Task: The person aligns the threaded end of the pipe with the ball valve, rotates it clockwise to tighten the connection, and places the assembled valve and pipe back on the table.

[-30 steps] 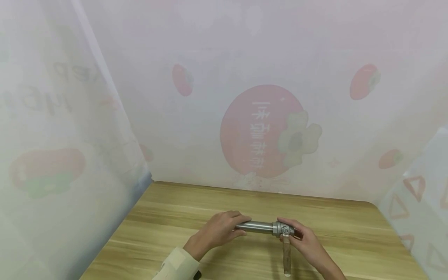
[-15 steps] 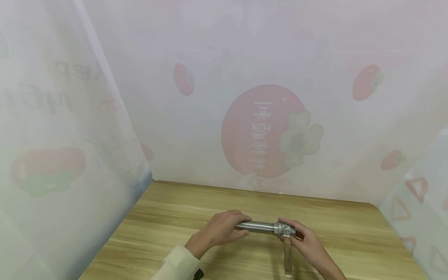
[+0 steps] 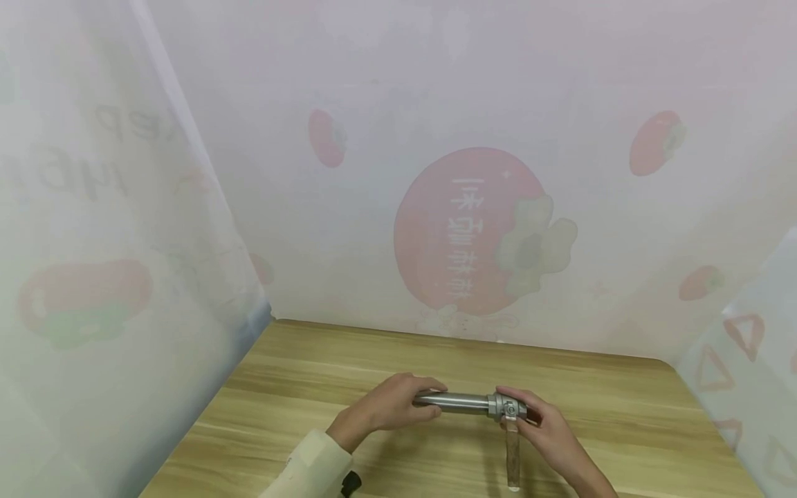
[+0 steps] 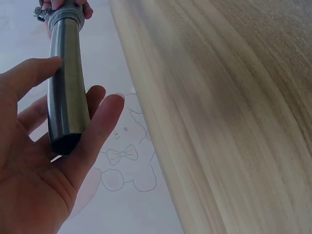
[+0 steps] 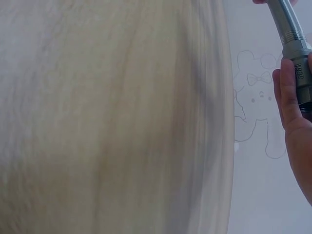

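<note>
A shiny steel pipe [image 3: 459, 402] lies crosswise in the head view, joined at its right end to a metal ball valve [image 3: 506, 407]. The valve's long lever [image 3: 512, 453] points toward me and looks worn. My left hand [image 3: 394, 404] holds the pipe's left end between thumb and fingers. In the left wrist view, the index fingertip touches the pipe [image 4: 68, 83] and its open end faces the palm. With thumb and fingers my right hand [image 3: 548, 427] grips the valve's right end. The right wrist view shows the fingers along the valve body [image 5: 302, 73]; part is cut off.
Below the hands is a wood-grain table [image 3: 299, 387]. White sheets printed with red fruit stand behind it [image 3: 361, 228] and on both sides. A small black object [image 3: 351, 483] shows near the left sleeve [image 3: 314, 463].
My left hand has shifted very slightly left along the pipe, baring a bit more of its end. The right hand stays on the valve, almost unmoved.
</note>
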The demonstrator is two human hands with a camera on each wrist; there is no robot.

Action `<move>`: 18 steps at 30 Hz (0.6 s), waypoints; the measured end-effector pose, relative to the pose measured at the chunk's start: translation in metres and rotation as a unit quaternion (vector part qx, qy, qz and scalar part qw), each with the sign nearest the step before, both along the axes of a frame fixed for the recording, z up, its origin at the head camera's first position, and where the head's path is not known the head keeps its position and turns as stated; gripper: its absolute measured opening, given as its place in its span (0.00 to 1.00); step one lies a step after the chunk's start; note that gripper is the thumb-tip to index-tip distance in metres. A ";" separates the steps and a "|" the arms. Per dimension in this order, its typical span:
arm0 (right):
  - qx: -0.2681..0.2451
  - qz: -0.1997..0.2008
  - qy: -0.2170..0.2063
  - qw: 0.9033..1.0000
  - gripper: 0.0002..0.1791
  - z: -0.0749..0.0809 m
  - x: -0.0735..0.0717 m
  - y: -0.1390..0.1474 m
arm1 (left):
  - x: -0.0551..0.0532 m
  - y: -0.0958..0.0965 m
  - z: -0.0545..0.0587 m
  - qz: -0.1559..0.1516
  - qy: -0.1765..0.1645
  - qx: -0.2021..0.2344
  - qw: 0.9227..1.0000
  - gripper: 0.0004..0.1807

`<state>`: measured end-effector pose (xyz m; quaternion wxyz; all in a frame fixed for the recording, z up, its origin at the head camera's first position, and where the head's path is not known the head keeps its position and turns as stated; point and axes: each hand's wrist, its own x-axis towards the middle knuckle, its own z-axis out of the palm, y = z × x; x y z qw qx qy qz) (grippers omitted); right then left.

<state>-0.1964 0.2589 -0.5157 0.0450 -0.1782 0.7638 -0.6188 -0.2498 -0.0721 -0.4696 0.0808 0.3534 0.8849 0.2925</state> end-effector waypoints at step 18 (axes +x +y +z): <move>0.013 0.000 0.017 1.000 0.27 0.003 0.001 0.000 | 0.001 -0.001 0.000 0.007 -0.004 0.009 1.000 0.16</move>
